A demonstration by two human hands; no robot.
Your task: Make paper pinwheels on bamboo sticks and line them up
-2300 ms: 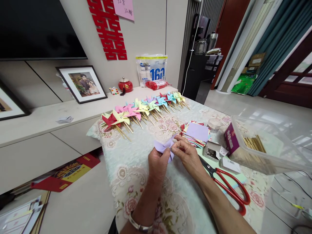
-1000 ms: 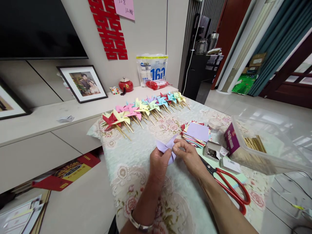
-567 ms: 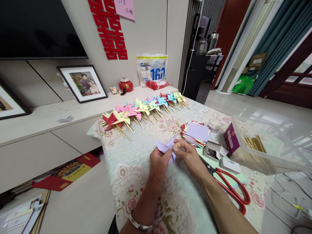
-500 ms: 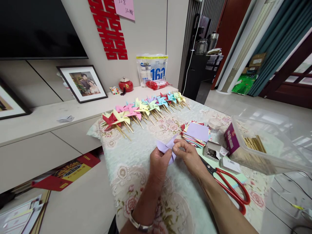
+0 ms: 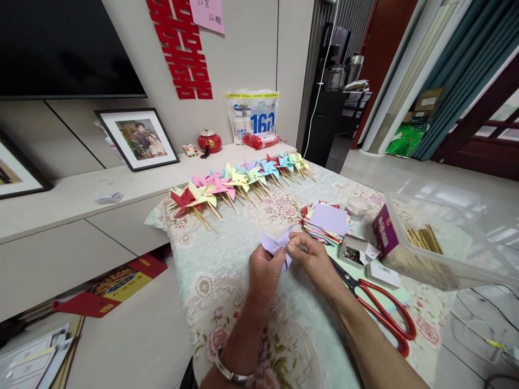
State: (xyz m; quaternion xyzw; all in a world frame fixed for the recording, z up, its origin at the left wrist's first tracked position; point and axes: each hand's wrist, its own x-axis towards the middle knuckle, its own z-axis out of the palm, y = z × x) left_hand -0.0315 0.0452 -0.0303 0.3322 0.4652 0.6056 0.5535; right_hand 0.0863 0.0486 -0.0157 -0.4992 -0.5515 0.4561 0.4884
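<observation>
A purple paper pinwheel [image 5: 277,241] with folded-in blades is held above the table in the head view. My left hand [image 5: 264,270] is closed on its lower left side, thumb across the folded paper. At the pinwheel's right, near its centre, my right hand [image 5: 308,256] pinches with thumb and forefinger. Whether a small pin sits under those fingertips I cannot make out. Just beyond the right hand lies a stack of coloured paper squares [image 5: 329,217], a purple one on top. Red-handled scissors [image 5: 385,310] lie beside the right forearm.
Finished pinwheels on sticks [image 5: 239,181] line the table's far edge. To the right stand a small box of metal pins [image 5: 352,255], a white box [image 5: 383,274], a round clear container [image 5: 357,207] and a plastic bin [image 5: 421,270] with wooden sticks. Flowered cloth [image 5: 227,254] covers the table.
Both hands stay almost in place on the purple pinwheel. The right fingertips have shifted very slightly at its centre.
</observation>
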